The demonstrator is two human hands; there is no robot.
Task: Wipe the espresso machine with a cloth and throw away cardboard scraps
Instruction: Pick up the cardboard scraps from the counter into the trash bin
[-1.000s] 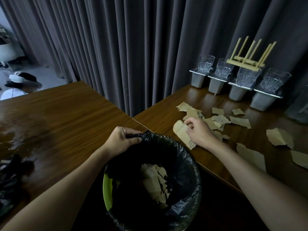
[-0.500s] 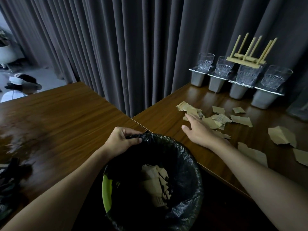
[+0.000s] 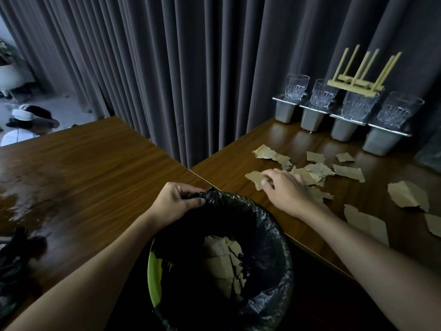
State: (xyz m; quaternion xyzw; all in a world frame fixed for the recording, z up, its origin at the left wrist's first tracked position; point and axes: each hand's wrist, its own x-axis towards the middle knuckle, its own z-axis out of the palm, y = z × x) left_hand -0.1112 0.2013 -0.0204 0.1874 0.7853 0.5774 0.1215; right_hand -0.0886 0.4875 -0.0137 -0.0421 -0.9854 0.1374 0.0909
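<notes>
A thin, crinkled black plastic liner [image 3: 269, 235] is gripped at its far rim by the left hand [image 3: 177, 201], whose fingers and thumb are clenched on a bunched fold. The liner is fitted in a round bin, of which a smooth lime-green strip [image 3: 154, 280] is exposed on the near left. Several flat, torn tan pieces [image 3: 224, 261] are seen at the bottom of the bin. More cardboard scraps [image 3: 343, 172], ragged-edged and matte, are scattered over the glossy wood-grain table [image 3: 233, 154] on the right. The right hand [image 3: 284, 189] is laid on this pile, its fingers bent over one scrap [image 3: 254, 176] with the thumb at its near edge; whether the scrap is actually grasped cannot be told. Far right, four ribbed clear glasses [image 3: 296, 87] are stood on tapered grey containers [image 3: 285, 113], and a pale slatted wooden piece [image 3: 358, 75] is rested across one glass. Heavy pleated grey curtains [image 3: 191, 68] are hung behind. A second wooden table [image 3: 83, 168] is set on the left, with a dark crumpled object [image 3: 12, 263] at its near edge.
</notes>
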